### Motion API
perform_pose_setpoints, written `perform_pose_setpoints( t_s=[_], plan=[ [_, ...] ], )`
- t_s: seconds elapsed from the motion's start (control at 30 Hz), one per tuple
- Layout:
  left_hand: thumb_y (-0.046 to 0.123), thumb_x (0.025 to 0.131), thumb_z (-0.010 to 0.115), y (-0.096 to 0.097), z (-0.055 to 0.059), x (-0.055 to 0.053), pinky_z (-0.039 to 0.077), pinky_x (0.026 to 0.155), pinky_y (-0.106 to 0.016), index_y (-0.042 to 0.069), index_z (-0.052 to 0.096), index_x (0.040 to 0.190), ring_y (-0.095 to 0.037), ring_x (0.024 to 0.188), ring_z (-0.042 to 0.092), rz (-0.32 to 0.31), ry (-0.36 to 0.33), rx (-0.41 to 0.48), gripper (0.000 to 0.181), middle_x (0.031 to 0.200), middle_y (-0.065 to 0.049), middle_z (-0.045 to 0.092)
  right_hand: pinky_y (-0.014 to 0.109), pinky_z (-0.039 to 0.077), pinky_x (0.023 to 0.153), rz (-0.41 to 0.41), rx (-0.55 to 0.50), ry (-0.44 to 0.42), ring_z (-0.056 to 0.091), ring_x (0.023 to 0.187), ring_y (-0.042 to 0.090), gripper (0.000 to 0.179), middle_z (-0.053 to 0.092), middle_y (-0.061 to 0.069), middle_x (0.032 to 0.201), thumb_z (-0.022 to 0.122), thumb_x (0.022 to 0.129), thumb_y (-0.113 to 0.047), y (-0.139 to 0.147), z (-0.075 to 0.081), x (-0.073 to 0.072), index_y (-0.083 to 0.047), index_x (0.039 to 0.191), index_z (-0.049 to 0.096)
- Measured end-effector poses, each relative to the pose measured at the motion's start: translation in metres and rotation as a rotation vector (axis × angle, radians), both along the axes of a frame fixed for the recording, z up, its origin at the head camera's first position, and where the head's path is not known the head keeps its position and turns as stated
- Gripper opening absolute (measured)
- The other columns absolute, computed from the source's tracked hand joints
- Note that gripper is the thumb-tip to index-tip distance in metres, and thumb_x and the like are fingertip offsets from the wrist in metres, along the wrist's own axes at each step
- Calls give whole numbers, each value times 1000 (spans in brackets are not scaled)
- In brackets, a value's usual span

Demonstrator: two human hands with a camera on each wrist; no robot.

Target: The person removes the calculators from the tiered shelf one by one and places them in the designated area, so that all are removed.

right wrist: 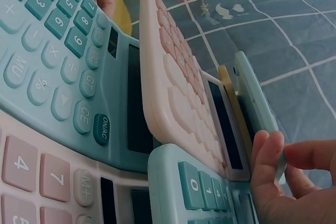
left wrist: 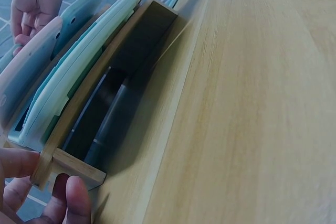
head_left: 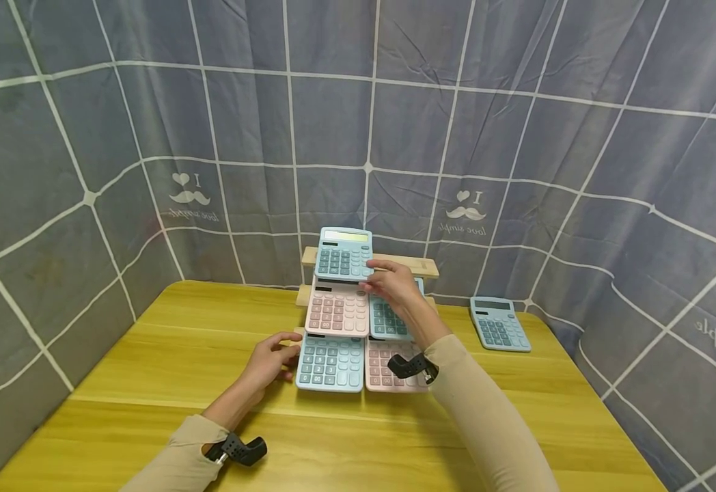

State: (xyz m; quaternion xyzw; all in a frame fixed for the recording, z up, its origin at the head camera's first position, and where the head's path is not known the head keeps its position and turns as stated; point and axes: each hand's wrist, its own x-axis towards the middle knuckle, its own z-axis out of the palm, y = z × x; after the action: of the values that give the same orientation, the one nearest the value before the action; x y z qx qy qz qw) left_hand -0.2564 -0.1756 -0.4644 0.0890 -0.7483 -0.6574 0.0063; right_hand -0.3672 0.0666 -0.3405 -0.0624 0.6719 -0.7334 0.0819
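A tiered wooden stand (head_left: 413, 265) holds calculators in rows. My right hand (head_left: 397, 285) pinches the right edge of a light blue calculator (head_left: 343, 254) at the top left tier; thumb and fingers meet on its edge in the right wrist view. Below it are a pink calculator (head_left: 336, 307) and a blue one (head_left: 389, 321), partly hidden by my right arm. The lowest tier has a blue calculator (head_left: 330, 364) on the left and a pink one (head_left: 378, 362) on the right. My left hand (head_left: 270, 360) grips the stand's lower left wooden corner (left wrist: 79, 167) with curled fingers.
Another blue calculator (head_left: 499, 324) lies on the wooden table (head_left: 210, 321) to the right, near the back edge. A grey checked curtain (head_left: 407, 137) hangs behind and on both sides. A black wrist mount (head_left: 235, 449) sits on each sleeve.
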Motion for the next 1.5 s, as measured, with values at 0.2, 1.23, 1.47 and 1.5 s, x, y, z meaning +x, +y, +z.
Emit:
perform_pose_setpoints(
  t_s=[0.2,1.23,1.47,1.5],
  plan=[
    [12,98,61,0,1,1,54,61,-28,6,63,127,-24,85,62,-1,-7,-1,29,104,-14,65,25,58,72,-1,-17,-18,70,73,17,43,61,14,85,55,92,10,2,3,1,2,134,59],
    [13,98,61,1,1,0,54,59,-27,6,63,127,-22,82,61,-7,-1,-3,30,104,-13,66,18,56,64,-26,-27,3,71,77,16,44,53,27,126,54,94,9,37,20,3,4,138,54],
    [13,98,62,1,0,-1,54,58,-27,6,63,127,-20,81,62,-3,1,-2,30,103,-13,67,19,57,69,-43,15,-5,72,85,16,42,48,22,142,56,96,3,50,26,6,-1,138,56],
    [13,98,62,1,1,0,54,58,-28,6,63,127,-20,80,62,-1,1,0,30,103,-13,67,19,57,70,-46,19,-8,72,85,16,42,48,21,141,56,96,3,52,27,6,-2,138,56]
  ],
)
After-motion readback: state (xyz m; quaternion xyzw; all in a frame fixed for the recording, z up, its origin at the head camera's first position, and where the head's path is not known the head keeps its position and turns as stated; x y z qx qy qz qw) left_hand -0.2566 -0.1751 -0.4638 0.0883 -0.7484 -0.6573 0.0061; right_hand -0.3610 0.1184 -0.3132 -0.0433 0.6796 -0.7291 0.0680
